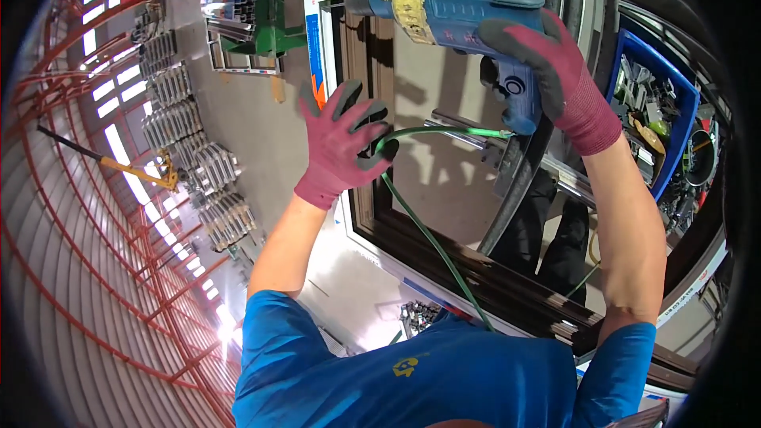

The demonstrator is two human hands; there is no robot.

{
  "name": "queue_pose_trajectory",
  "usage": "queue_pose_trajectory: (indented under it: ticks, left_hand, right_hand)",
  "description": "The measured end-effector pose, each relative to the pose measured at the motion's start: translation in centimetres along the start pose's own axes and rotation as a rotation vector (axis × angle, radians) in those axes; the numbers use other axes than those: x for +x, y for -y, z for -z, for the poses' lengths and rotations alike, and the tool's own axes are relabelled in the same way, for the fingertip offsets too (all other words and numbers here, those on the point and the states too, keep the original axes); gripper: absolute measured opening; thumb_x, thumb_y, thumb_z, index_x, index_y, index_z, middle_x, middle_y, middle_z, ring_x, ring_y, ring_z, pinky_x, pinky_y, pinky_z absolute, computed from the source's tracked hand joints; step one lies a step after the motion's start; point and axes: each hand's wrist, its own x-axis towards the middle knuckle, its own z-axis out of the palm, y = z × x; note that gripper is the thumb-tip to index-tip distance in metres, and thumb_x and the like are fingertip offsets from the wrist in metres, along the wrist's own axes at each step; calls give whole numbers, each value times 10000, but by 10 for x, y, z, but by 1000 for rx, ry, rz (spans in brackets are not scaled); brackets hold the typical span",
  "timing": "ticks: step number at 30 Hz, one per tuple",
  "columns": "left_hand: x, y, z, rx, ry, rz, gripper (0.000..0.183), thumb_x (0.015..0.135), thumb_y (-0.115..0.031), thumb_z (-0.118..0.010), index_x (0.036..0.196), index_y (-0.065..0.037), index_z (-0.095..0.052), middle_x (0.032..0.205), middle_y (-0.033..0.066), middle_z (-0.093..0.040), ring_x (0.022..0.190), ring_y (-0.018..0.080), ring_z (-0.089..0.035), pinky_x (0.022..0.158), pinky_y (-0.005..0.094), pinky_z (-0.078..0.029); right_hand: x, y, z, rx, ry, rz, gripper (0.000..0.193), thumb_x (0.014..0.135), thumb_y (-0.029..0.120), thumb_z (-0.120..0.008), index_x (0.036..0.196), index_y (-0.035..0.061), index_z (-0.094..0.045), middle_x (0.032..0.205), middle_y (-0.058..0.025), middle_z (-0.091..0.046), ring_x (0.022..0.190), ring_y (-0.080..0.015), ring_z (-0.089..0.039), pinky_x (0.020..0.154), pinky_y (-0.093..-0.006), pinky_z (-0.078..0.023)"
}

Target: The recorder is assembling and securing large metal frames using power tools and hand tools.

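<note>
My right hand point(555, 71), in a maroon and grey glove, is wrapped round the handle of a blue drill point(487, 12). Yellow tape covers the drill's front part, and its nose points left at the far end of a dark brown metal frame point(383, 55). A green hose point(432, 242) runs up to the foot of the drill's handle. Nearer to me, my left hand point(341, 139) wears the same kind of glove, fingers spread, over the frame's left side. The hose passes by its thumb; whether they touch I cannot tell.
At the right stands a blue bin point(674, 83) full of small metal parts, with a dark round container point(701, 147) beside it. Metal bars point(468, 131) lie under the hose. Far left are a green rack point(269, 16), stacked metal profiles point(170, 115) and a yellow lifting arm point(139, 170).
</note>
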Motion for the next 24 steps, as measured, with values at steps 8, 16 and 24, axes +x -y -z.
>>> queue_pose_trajectory:
  ticks: [8,16,24]
  left_hand:
    - [-9,4,-7,-22,-2,31,406,547,-360,-869,889,-211,-711,1174,-12,-682,1186,331,-589,1014,652,-331]
    - [-6,2,-7,-37,-25,20,401,540,-341,-870,874,-204,-696,1104,-5,-682,1060,304,-616,989,593,-358]
    - [-7,0,0,-38,29,66,440,515,-347,-883,894,-208,-708,1088,-1,-675,1051,302,-609,994,619,-348]
  right_hand:
    - [0,37,-11,275,-102,-322,581,920,295,-785,1352,-32,-573,1097,-99,-706,953,-150,-689,852,-313,-570]
    - [1,34,-14,126,-47,-175,468,914,332,-784,1237,14,-669,1013,-50,-710,851,-96,-652,769,-277,-546]
    - [10,37,-23,162,-40,-185,459,917,325,-780,1217,-1,-662,959,-41,-703,796,-91,-643,709,-279,-542]
